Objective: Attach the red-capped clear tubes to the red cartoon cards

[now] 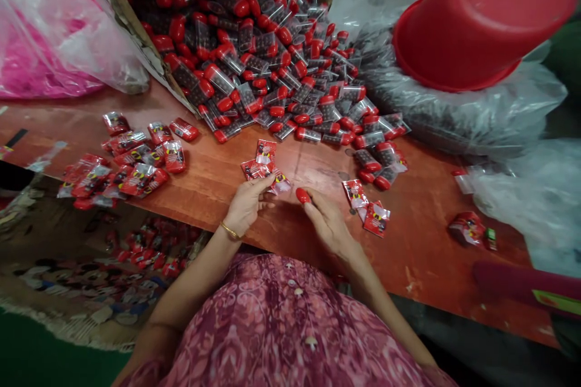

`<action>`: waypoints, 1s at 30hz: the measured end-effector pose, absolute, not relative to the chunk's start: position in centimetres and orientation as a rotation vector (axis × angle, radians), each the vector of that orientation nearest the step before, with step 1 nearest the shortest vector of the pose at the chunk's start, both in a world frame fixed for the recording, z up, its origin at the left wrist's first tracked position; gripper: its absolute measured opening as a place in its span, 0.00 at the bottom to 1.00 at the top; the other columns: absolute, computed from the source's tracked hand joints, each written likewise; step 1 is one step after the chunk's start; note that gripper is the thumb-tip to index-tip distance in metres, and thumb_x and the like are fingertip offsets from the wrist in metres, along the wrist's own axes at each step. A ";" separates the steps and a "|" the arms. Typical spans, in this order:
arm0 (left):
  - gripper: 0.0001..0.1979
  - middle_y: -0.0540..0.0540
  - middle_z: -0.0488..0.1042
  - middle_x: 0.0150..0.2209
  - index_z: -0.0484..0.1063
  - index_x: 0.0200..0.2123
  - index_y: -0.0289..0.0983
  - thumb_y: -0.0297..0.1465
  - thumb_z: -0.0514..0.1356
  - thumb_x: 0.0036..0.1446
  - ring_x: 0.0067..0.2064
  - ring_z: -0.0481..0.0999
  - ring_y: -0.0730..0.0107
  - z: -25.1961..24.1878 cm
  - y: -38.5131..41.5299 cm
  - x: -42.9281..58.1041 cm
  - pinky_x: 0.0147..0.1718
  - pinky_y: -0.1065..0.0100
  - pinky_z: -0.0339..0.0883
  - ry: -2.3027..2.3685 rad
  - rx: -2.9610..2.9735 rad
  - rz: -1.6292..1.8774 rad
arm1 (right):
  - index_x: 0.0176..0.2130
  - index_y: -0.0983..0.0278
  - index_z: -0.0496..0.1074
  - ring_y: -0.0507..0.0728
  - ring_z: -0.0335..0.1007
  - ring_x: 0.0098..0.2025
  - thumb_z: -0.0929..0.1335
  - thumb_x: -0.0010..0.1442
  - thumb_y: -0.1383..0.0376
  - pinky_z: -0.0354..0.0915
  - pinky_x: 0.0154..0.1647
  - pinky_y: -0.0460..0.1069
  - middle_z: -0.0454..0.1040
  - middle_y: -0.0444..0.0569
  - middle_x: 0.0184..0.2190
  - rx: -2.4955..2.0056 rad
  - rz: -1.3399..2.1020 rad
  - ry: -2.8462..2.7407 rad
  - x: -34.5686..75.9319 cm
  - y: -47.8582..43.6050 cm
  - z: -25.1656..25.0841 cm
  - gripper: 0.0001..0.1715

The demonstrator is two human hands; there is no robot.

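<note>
Head view, looking down on a reddish wooden table [313,172]. Left hand [247,205] curled, fingertips gripping a small bunch of red foil sachets [259,168] at mid-table. Right hand [329,224] closed in a pinch on a small red oval cap [302,195], just right of those sachets. Directly above, a heap of clear tubes with red caps [254,66] spilled from a cardboard box [131,27] onto the table. More sachets [131,160] piled loosely at left, two loose sachets [367,208] near right hand. Red plastic basin [481,21] tilted upside down at upper right, resting on a clear plastic bag [458,115].
</note>
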State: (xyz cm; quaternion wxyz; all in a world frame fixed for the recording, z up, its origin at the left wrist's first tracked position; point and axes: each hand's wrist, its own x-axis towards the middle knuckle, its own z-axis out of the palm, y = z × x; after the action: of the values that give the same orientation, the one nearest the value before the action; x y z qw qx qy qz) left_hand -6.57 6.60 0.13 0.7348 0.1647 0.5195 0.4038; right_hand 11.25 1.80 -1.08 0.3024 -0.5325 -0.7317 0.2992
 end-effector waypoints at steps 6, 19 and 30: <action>0.12 0.49 0.75 0.22 0.75 0.28 0.33 0.36 0.68 0.42 0.21 0.72 0.77 0.3 6.3 -6.4 0.17 0.77 0.63 1.101 0.370 0.844 | 0.54 0.61 0.63 0.62 0.70 0.45 0.65 0.58 0.54 0.66 0.46 0.57 0.74 0.55 0.43 -1.345 0.614 -2.044 11.0 1.6 -0.7 0.26; 0.17 0.47 0.77 0.24 0.75 0.26 0.33 0.41 0.69 0.38 0.25 0.75 0.73 0.5 5.8 -6.8 0.25 0.74 0.66 1.122 0.482 0.869 | 0.54 0.62 0.64 0.61 0.71 0.48 0.68 0.55 0.55 0.67 0.49 0.58 0.73 0.56 0.48 -1.350 0.698 -1.949 11.0 1.8 -1.6 0.29; 0.13 0.46 0.78 0.24 0.74 0.27 0.34 0.38 0.67 0.42 0.25 0.76 0.70 0.9 5.7 -6.7 0.27 0.70 0.69 1.068 0.396 0.861 | 0.53 0.61 0.65 0.62 0.71 0.48 0.69 0.54 0.53 0.67 0.49 0.57 0.74 0.54 0.47 -1.372 0.694 -1.891 10.6 1.5 -1.2 0.29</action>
State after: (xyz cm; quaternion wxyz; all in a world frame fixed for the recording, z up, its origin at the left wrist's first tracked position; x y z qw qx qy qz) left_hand -6.73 5.73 0.87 0.7558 0.1816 0.4899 0.3948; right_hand 10.59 1.54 -1.24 0.3450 -0.5283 -0.7284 0.2671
